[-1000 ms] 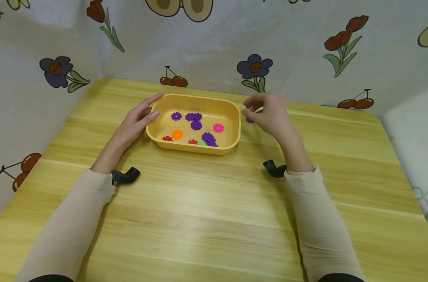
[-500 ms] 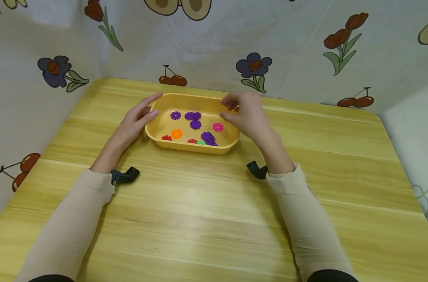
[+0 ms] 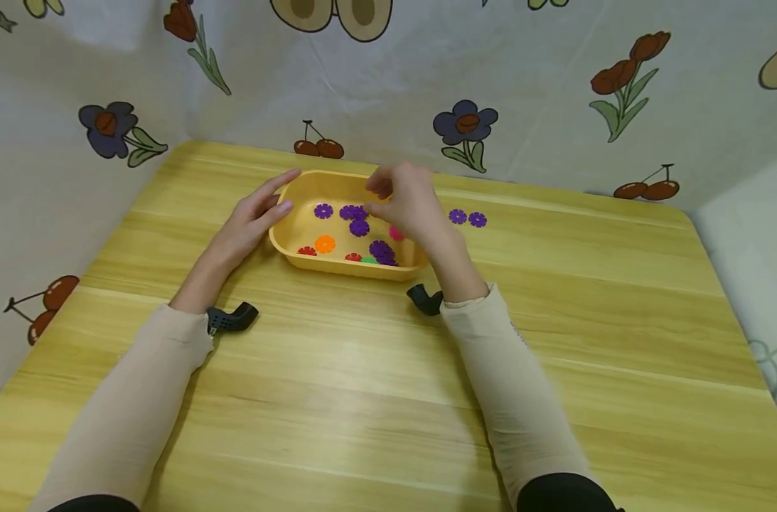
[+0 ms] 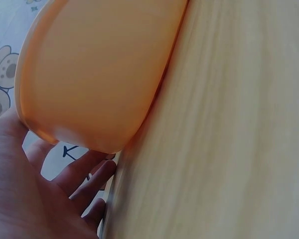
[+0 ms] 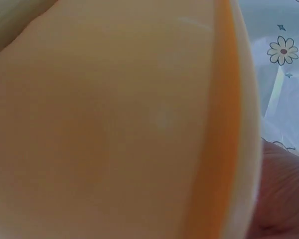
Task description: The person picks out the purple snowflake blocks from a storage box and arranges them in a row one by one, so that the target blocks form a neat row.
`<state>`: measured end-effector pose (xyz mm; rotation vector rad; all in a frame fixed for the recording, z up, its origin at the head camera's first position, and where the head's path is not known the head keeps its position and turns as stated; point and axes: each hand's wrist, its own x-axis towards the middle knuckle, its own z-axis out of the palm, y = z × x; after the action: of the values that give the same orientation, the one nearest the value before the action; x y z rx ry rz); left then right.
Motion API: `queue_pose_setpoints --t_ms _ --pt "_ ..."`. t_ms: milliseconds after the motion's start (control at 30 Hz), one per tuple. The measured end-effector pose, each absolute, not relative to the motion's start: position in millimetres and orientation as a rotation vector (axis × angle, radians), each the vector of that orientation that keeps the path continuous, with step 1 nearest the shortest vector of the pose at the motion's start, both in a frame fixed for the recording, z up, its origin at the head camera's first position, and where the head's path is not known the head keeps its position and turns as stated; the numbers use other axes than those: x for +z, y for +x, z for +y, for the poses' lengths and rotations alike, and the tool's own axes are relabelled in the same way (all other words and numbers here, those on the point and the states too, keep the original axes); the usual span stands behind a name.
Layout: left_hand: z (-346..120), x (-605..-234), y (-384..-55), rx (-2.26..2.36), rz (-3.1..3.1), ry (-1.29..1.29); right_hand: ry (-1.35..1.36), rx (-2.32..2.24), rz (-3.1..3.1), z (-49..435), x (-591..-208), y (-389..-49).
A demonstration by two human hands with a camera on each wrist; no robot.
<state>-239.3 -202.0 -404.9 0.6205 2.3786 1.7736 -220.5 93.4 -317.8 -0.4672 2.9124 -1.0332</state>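
A yellow plastic box stands on the table, with several flower-shaped plastic discs inside. Among them are purple discs, an orange disc and a partly covered pink disc. My left hand holds the box's left end, thumb over the rim and fingers along the outer wall. Over the box's right half hovers my right hand, thumb and fingers bent and apart, nothing visible between them. Two more purple discs lie on the table to the right of the box.
The wooden table reaches back to a cloth printed with flowers and fruit. Black curved devices are worn at both wrists. The right wrist view is mostly filled by the box's outer wall.
My right hand has moved left, from above the table beside the box to over its inside, uncovering two purple discs on the table. The left hand keeps its place on the box.
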Motion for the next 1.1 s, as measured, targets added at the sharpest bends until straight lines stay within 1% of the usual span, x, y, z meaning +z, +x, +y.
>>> queue_pose_setpoints --t_ms 133,433,1100 --pt "-203.5 -405.9 -238.1 1.774 2.377 0.62 -0.499 -0.98 2.877 79.3 -325.9 -225.9" --pt "-202.4 -408.7 -239.4 1.732 2.409 0.61 -0.527 -0.86 2.789 77.3 -341.9 -227.2" --pt "-203.8 -406.9 -240.3 1.772 2.38 0.63 -0.509 -0.798 2.831 79.5 -345.6 -225.1"
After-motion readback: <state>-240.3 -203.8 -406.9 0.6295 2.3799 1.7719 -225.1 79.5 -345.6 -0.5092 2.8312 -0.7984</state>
